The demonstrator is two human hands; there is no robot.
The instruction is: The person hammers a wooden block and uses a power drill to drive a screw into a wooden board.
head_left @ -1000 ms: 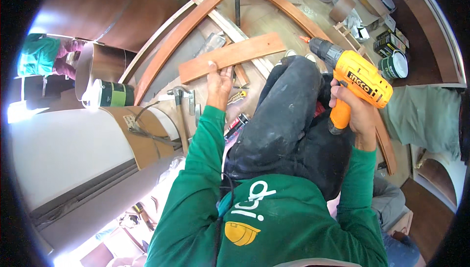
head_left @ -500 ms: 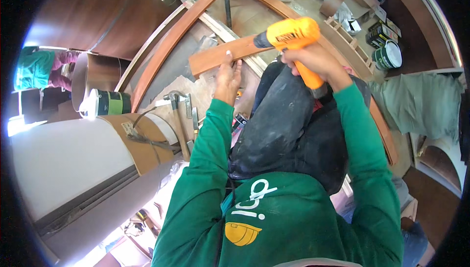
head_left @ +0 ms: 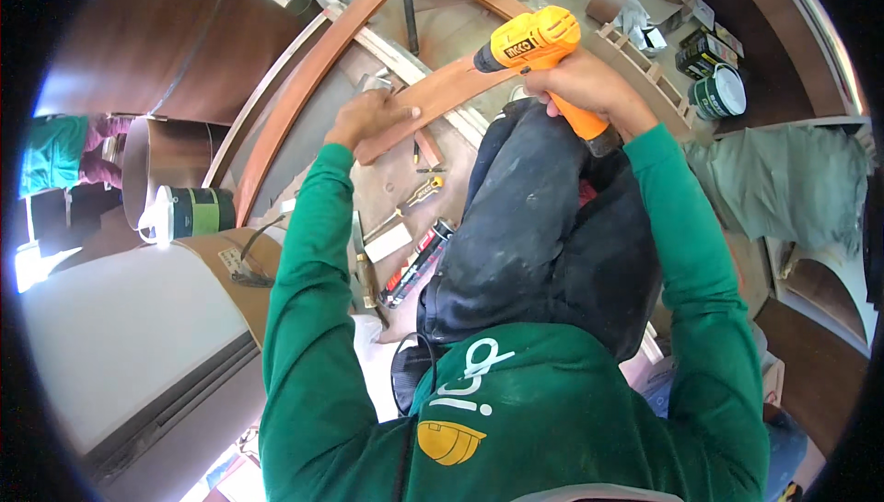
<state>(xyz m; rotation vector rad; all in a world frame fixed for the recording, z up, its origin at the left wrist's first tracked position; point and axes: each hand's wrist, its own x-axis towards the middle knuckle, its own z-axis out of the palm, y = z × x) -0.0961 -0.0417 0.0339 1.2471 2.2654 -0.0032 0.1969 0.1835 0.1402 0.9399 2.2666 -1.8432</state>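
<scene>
Turned over since half a second ago: left hand (head_left: 368, 115), from palm-up under the near edge of the wooden board (head_left: 442, 92) to back-up at its left end. Thumb laid flat on the wood, fingers bent around the edge and mostly out of sight beneath, apparently to keep the piece from swinging under load; impossible to tell how tightly pinched. Set ahead of the knees, across pale wooden strips (head_left: 398, 52), perhaps for support. Near the right end, a yellow drill (head_left: 537, 39) with nose pointed at the wood, seemingly angled for the bit to meet it; contact not clear. Closed firmly around the drill's handle: right hand (head_left: 594, 87), with fingers wrapped and no gap showing.

Among containers, at far left, a green-banded tub (head_left: 204, 212), contents hidden from this angle. Beside the left thigh, a red-and-black cartridge (head_left: 419, 262), filling not visible. At far right, beyond the right forearm, dark boxes (head_left: 707, 52), contents unseen, and next to them a dark green pail (head_left: 707, 97) with a white top, nothing inside discernible.
</scene>
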